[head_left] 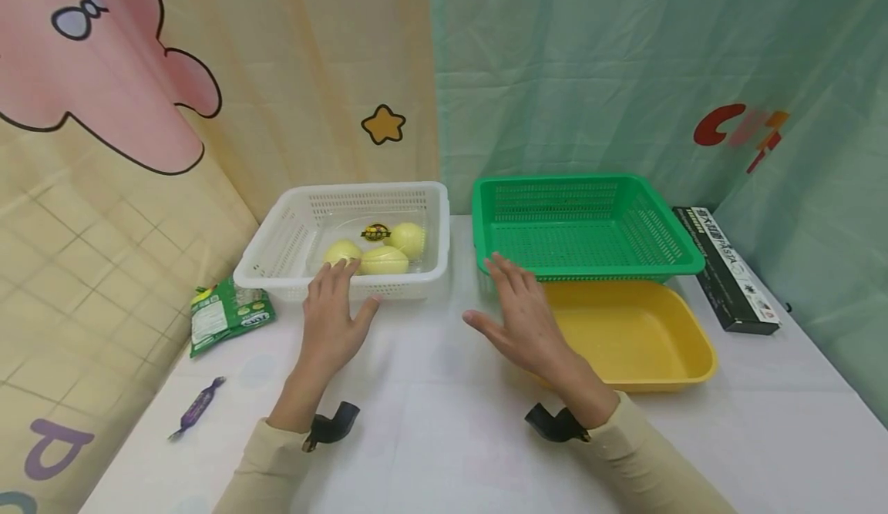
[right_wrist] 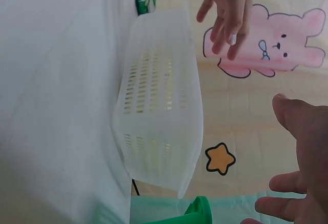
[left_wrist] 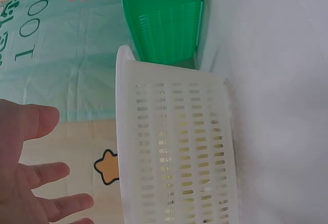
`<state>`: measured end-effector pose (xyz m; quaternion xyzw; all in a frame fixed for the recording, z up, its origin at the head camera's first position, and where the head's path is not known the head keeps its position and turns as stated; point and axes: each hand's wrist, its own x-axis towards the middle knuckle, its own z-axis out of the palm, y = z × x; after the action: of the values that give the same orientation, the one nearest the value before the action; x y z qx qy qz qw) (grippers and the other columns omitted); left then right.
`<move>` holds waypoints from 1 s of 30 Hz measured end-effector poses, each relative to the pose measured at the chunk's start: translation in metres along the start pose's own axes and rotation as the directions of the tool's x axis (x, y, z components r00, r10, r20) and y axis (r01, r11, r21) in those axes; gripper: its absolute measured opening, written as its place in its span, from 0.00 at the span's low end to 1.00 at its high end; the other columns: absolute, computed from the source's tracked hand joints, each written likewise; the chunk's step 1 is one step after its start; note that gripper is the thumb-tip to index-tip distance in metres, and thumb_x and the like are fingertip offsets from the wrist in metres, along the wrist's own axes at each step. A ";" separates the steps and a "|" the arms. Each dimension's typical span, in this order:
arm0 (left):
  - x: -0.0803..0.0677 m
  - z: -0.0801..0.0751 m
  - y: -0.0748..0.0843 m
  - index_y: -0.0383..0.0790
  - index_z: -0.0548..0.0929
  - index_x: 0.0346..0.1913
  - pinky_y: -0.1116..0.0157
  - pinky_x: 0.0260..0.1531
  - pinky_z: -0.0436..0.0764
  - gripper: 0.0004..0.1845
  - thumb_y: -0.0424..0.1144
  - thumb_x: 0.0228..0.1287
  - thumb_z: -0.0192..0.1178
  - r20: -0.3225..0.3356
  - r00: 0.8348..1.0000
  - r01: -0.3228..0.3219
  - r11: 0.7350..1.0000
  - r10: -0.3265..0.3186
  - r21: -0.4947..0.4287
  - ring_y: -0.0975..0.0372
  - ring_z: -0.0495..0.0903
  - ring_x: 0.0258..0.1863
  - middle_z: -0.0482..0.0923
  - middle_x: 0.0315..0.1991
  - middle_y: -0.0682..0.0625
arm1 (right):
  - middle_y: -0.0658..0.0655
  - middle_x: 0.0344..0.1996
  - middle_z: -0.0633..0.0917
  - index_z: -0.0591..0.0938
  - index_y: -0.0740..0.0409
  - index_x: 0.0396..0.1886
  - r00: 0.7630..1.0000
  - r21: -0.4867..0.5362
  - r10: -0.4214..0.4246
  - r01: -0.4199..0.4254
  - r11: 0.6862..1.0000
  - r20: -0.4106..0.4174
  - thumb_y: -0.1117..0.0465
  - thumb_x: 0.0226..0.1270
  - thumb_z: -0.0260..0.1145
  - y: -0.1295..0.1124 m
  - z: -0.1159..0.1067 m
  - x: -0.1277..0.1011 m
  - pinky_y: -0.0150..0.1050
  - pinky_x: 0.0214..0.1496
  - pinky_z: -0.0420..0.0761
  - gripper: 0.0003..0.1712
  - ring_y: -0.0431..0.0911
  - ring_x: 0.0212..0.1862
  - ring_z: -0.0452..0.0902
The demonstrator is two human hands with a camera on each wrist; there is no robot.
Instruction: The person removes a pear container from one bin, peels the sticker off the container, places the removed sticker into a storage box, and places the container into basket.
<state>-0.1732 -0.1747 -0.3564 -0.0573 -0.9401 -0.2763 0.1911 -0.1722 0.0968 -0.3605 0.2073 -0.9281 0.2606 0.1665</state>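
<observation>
Both hands flat, fingers spread, holding nothing | left hand (head_left: pixel 333 321) at near rim of white slotted plastic basket (head_left: pixel 291 225) holding packed yellow fruit (head_left: pixel 384 260) | right hand (head_left: pixel 520 317) before green mesh basket (head_left: pixel 645 225), stacked over yellow plastic tray (head_left: pixel 687 344), table's far edge

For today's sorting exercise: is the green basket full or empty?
Empty: the head view shows the green basket's bare mesh floor, nothing inside.

bright, even light; soft shadows
</observation>
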 end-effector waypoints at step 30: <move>0.026 -0.014 -0.020 0.40 0.61 0.69 0.42 0.58 0.69 0.29 0.38 0.65 0.53 -0.097 0.990 0.082 0.981 -0.100 -0.175 0.45 0.67 0.64 0.65 0.64 0.37 | 0.58 0.73 0.58 0.54 0.58 0.73 0.977 0.304 0.128 -0.175 0.937 0.170 0.47 0.64 0.63 -0.031 0.014 0.033 0.59 0.69 0.63 0.45 0.54 0.73 0.54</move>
<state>-0.1967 -0.1991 -0.3459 -0.0159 -0.9033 -0.3669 0.2218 -0.1889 0.0553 -0.3457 0.1778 -0.8972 0.4021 0.0411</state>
